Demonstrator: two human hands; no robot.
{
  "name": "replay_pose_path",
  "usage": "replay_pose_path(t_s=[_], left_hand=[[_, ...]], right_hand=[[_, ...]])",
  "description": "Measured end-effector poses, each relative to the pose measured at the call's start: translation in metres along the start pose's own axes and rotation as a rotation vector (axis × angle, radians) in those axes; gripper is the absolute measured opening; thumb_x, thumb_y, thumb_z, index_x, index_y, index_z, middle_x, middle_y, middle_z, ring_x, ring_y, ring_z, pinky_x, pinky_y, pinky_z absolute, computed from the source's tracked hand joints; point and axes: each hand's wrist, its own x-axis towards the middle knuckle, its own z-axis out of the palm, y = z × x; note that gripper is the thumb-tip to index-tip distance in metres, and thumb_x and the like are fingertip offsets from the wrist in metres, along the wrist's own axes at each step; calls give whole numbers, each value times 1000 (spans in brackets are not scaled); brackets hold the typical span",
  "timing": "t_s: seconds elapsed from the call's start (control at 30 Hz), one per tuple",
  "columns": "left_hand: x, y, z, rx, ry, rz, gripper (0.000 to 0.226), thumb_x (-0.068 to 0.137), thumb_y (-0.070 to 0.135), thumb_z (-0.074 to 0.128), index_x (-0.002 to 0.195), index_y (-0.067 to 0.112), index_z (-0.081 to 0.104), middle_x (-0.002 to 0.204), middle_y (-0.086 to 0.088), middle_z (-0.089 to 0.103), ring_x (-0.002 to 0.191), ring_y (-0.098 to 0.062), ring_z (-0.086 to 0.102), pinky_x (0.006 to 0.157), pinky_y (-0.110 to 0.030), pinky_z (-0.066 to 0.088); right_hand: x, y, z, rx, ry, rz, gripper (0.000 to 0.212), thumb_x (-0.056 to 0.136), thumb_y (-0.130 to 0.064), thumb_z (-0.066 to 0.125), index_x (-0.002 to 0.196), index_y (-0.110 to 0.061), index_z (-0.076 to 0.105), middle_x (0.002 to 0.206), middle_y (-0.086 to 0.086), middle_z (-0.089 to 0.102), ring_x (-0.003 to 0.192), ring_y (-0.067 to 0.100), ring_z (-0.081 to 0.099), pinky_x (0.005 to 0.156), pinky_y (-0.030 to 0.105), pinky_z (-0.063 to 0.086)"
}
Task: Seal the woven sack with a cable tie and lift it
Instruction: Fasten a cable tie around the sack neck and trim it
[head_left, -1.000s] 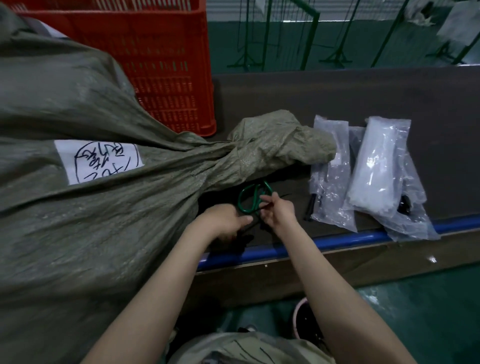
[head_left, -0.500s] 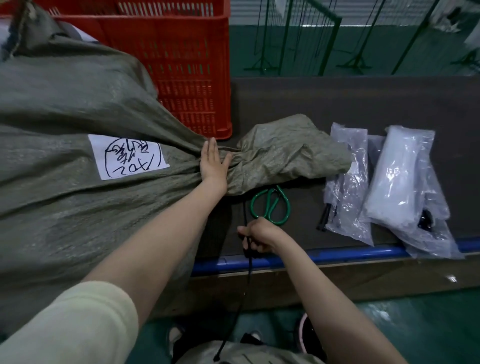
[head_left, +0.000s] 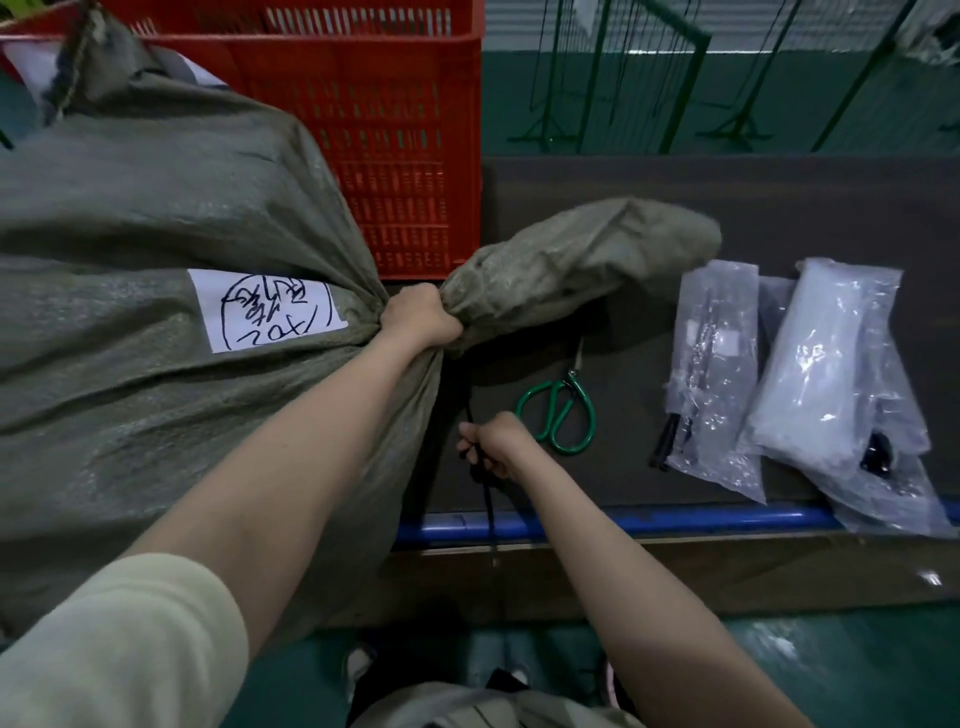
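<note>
clenching sack neck: left grip; right grip fisted around cable tie

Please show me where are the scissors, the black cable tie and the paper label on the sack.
scissors (head_left: 563, 413): head view, on the green handle loops.
black cable tie (head_left: 489, 506): head view, on the strap tail below the right hand.
paper label (head_left: 267, 309): head view, on the middle of the white sheet.

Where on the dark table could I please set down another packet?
Bare dark table lies beyond the clear plastic bags, right of the red plastic crate. It is crowded nearer, around the green-handled scissors.
</note>
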Motion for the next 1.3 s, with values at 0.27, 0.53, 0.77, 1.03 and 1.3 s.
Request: replay_pose_path(t_s=[0.27,0.53,0.77,1.03,1.3], left_hand=[[-1,-7,-25,-293,-118,-81,41,68,23,67,106,8,62,106,-10,61,102,-29,59,77,-28,45],[-9,-2,-30,-338,-374,-115,40,68,18,67,106,7,59,88,-6,61,74,-19,59,65,-25,49],[-14,6,-42,-536,-599,-86,55,79,51,62,123,20,51,110,-3,62,103,-20,60,94,-33,47],[2,-5,-28,-746,-200,-264,63,93,43,44,141,3,34,144,-13,43,129,-28,45,103,-31,37],[11,-14,-28,-824,332,-174,31,95,18,44,108,2,68,107,-16,70,97,-25,63,91,-27,46]], right_hand=[[37,-37,9,267,13,-79,30,92,-4,38,65,-12,48,48,4,46,38,14,35,33,11,21],[48,-57,25,930,8,-130,10,92,-13,49,88,-12,58,82,11,62,72,22,60,72,34,52],[41,-56,20,994,48,-109,35,94,-10,46,125,6,51,115,24,61,106,36,59,93,42,46],[38,-58,22,1003,9,-142,42,93,-14,50,131,2,49,120,20,60,89,26,60,78,34,51],[20,-37,14,597,50,-242,30,94,-3,37,114,0,59,70,10,57,40,6,50,36,13,39]])
